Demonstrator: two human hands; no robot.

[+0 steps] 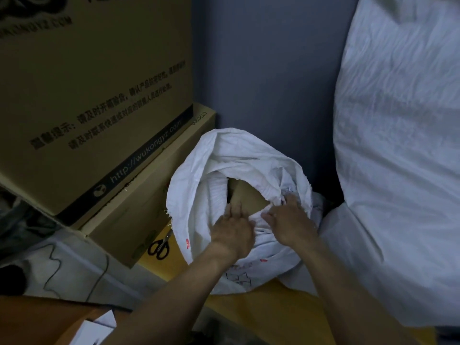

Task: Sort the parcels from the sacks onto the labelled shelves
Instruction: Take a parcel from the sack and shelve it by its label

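A white woven sack (199, 175) lies open in the middle of the head view, its mouth facing me. Inside the mouth shows a brown cardboard parcel (246, 196). My left hand (232, 231) reaches into the opening, its straight fingers lying on the parcel and the sack's lower lip. To its right, my right hand (288, 220) grips bunched sack fabric at the near right rim. A much larger full white sack (398, 133) stands at the right.
Two big cardboard boxes (87, 95) are stacked at the left against the sack. Black-handled scissors (160, 245) lie on a yellow surface (261, 312) beside the lower box. A grey wall (261, 70) stands behind. A brown tabletop with white papers (94, 327) is at the bottom left.
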